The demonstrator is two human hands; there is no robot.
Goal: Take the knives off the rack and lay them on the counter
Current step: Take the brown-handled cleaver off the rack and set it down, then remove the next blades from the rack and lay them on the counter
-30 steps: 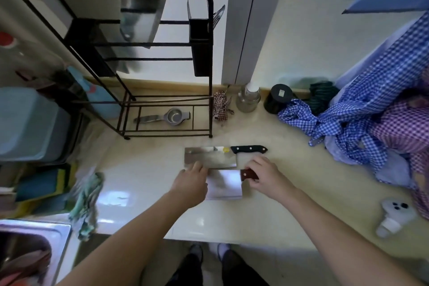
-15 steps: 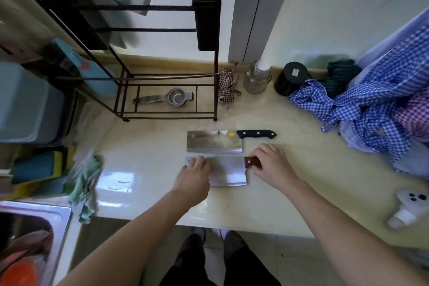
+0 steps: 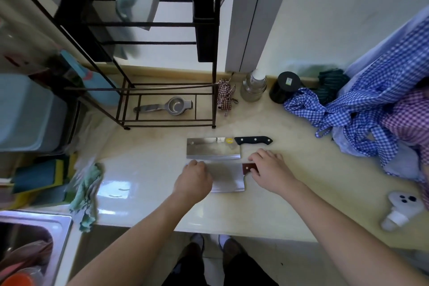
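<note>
1. The right hand lies over the reddish-brown handle of the near cleaver, fingers curled around it; only the blade end of the handle shows past the fingers, so the grip is closed on the handle.
2. The left hand rests on the left end of the same blade, fingers bent down onto the metal; how firmly it grips cannot be told.
3. The near cleaver lies flat on the desk, blade to the left, handle to the right.
4. Just beyond it, nearly touching, the far cleaver lies flat and parallel, its black riveted handle pointing right and a yellow sticker near the handle end.
5. Farther back and to the left stands the black wire rack; a metal squeezer lies on its bottom level.
6. Right of the rack's foot sit a small checked cloth bundle, a glass jar and a black canister.
7. Blue checked fabric is heaped at the right side of the desk.
8. A green rag hangs at the left edge, beside the sink.
9. A white controller lies at the near right.
</note>
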